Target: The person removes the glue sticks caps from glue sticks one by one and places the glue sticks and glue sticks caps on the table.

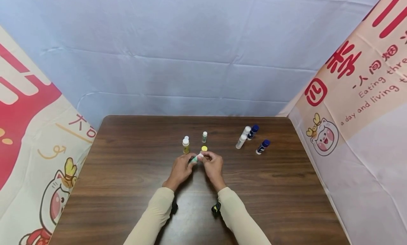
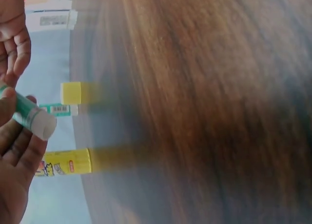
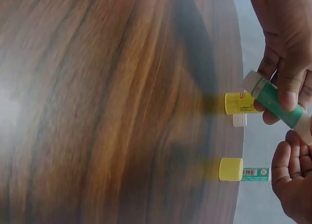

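A green glue stick [image 3: 278, 103] with white ends is held tilted between both hands above the table. My left hand [image 1: 180, 170] grips its green barrel with thumb and fingers. At the other end, my right hand [image 1: 213, 166] pinches the white cap, partly hidden by the fingers. Just beyond the hands stands a yellow cap [image 1: 204, 148], upright on the table. Left of it is a yellow glue stick [image 1: 186, 146] with a white top, and another white-topped stick [image 1: 186, 137] is mostly hidden behind it.
Further back stands a small green glue stick [image 1: 205, 136] with a white cap. To the right are white glue sticks [image 1: 241, 141] and blue-capped ones [image 1: 263, 146], all upright on the wooden table [image 1: 133, 160]. A pale cloth wall [image 1: 190, 61] rises behind the table.
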Motion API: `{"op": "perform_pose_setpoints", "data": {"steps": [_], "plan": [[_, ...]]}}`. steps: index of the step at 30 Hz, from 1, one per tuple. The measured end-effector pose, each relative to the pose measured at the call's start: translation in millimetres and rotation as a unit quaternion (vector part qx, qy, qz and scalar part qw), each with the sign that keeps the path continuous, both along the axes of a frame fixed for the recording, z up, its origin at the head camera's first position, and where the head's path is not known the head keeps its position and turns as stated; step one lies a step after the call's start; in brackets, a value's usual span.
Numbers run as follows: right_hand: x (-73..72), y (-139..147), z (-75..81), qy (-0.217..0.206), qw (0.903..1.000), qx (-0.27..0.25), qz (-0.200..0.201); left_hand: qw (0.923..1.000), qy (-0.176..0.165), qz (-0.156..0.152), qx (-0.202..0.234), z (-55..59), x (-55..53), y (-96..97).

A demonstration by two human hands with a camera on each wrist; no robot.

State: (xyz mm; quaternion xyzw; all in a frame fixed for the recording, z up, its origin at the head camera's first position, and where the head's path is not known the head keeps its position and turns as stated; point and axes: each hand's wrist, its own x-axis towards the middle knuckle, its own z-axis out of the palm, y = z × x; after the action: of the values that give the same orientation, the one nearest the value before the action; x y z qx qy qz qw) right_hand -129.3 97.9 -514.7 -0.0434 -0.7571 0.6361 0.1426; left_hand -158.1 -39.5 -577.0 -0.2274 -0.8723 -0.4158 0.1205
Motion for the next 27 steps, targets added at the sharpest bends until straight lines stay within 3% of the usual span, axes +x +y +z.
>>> {"op": "perform_pose_setpoints", "data": {"steps": [5, 10, 14, 18, 21, 23, 27], "plan": [[-6.7, 3.8, -17.3, 0.026, 0.9995, 0.011, 0.013, 0.9982, -0.040, -0.020, 0.039, -0.5, -1.4, -2.9], [-14.5, 4.6, -35.7, -0.020, 0.9992, -0.034, -0.003, 0.9947, -0.060, 0.007, 0.083, 1.5, -0.4, -0.8], [-14.6, 0.4, -36.8, -0.042, 0.9965, -0.067, -0.026, 0.9951, -0.035, 0.058, 0.072, 2.1, 1.7, 3.6], [-15.0, -2.5, -36.3, -0.043, 0.9961, -0.060, -0.049, 0.9948, 0.020, 0.086, 0.051, -1.3, 2.9, 8.1], [-15.7, -2.5, -36.4, -0.040, 0.9964, -0.044, -0.061, 0.9944, 0.054, 0.079, 0.045, -3.9, 2.5, 9.3], [-16.4, -1.5, -36.3, -0.035, 0.9969, -0.029, -0.065, 0.9955, 0.056, 0.065, 0.041, -4.5, 0.6, 8.6], [-16.9, 1.2, -31.7, -0.018, 0.9988, 0.000, -0.046, 0.9990, 0.016, 0.028, 0.030, -1.8, -3.9, 4.4]]}}
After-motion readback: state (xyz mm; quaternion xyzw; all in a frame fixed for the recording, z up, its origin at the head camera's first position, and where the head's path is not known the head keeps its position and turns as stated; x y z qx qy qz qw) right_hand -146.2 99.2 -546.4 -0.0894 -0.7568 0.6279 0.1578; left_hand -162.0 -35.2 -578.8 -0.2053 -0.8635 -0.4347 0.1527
